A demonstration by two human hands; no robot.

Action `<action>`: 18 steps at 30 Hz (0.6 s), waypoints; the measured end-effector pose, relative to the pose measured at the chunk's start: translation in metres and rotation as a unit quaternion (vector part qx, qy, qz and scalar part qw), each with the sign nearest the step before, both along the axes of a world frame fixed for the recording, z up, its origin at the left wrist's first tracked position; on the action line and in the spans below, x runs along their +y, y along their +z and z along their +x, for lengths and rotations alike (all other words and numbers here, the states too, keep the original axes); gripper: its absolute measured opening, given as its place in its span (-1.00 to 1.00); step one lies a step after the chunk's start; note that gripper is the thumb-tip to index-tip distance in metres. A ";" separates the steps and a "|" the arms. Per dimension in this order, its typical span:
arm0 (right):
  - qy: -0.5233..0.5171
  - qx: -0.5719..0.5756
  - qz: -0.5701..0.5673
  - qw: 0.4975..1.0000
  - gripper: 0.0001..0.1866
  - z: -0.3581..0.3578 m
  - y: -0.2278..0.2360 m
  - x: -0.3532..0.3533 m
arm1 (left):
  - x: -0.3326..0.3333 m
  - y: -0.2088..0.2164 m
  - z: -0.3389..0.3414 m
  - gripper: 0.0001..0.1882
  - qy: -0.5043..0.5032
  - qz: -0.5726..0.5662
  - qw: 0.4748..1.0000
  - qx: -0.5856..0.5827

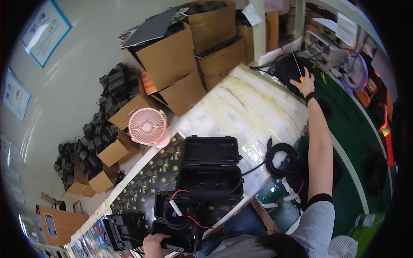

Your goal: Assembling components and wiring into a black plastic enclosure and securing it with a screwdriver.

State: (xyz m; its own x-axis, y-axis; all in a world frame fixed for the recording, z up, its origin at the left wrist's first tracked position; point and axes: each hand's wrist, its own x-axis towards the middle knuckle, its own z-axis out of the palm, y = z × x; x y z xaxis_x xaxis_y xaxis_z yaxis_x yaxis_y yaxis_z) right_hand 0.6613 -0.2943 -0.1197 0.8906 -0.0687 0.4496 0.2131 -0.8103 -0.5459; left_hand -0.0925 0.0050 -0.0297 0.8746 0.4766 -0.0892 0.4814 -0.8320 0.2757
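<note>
My left hand (155, 246) grips the near left edge of a small open black plastic case (172, 236). A coiled black cable (176, 217) and a red wire with a white connector (176, 208) lie in and over this case. My right arm stretches far to the right, over the green surface. There my right hand (306, 82) has its thumb and fingers spread around the orange handle of a screwdriver-like tool (302, 79) with a thin shaft. Most of the handle is hidden by the hand. A larger black case (211, 152) stands open beyond the small one.
Another black case (122, 232) sits at the left. A pink fan (148, 127) stands at the table's far edge, before cardboard boxes (167, 56) of black parts. Coiled black cable (280, 159) lies right of the large case. A purple round fan (356, 72) stands beyond my right hand.
</note>
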 end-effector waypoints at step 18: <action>-0.051 -0.038 -0.113 0.992 -0.05 -0.074 0.046 -0.003 | -0.002 -0.009 0.001 -0.58 0.017 0.043 0.998 0.036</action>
